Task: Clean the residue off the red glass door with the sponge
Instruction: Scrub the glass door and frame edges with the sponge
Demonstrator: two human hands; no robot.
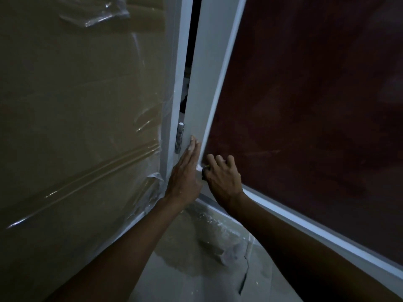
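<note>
1. The red glass door [316,105] fills the right side of the view, its dark red pane set in a white frame [205,83] and standing ajar, with a dark gap between the frame and the white jamb [177,83].
2. The left hand [185,171] lies flat on the frame's lower hinge-side stile, fingers straight and together and pointing upward, holding nothing; its fingertips rest just beside a metal hinge [180,137].
3. The right hand [222,177] is at the pane's lower left corner, fingers curled around a sponge [206,167] and pressing it against the glass where the stile meets the bottom rail. Only a small dark and yellowish sliver of the sponge shows beside the knuckles.
4. Faint pale streaks mark the glass to the right of the right hand.
5. To the left of the jamb, brown cardboard [76,105] under clear plastic film covers the wall.
6. Below, the floor [196,258] carries a crumpled protective sheet speckled with white flecks.
</note>
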